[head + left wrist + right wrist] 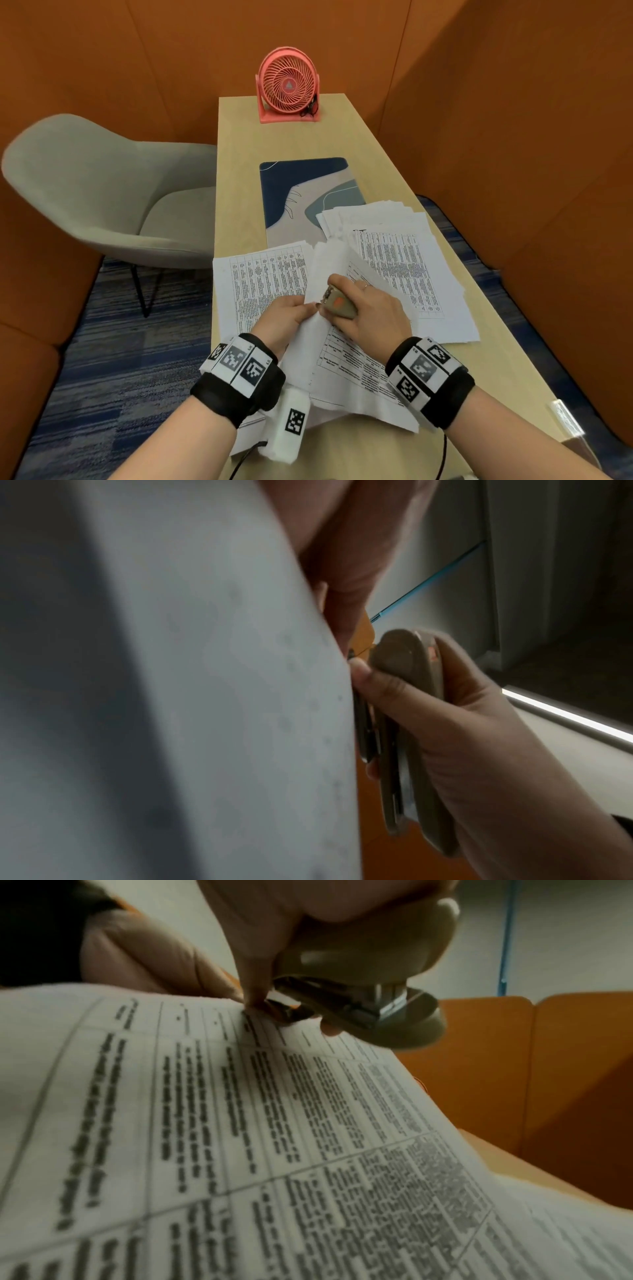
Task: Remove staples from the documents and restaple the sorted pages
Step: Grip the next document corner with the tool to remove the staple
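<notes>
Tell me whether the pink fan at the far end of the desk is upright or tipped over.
Upright. The fan stands on its base on the desk, its round grille facing the camera. Whether it is running cannot be told.

A pink desk fan (287, 89) stands at the counter's (239, 144) far end; a patterned mat (298, 192) lies nearer, a grey chair (102, 192) alongside.

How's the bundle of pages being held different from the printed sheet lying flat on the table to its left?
The held bundle is lifted and curved, its top corner pinched by the left hand and met by the stapler in the right hand; the flat sheet lies on the table, untouched by the fingers. The bundle's turned-back page shows a blank side; the flat sheet shows only print. Both are white pages printed with tables.
</notes>
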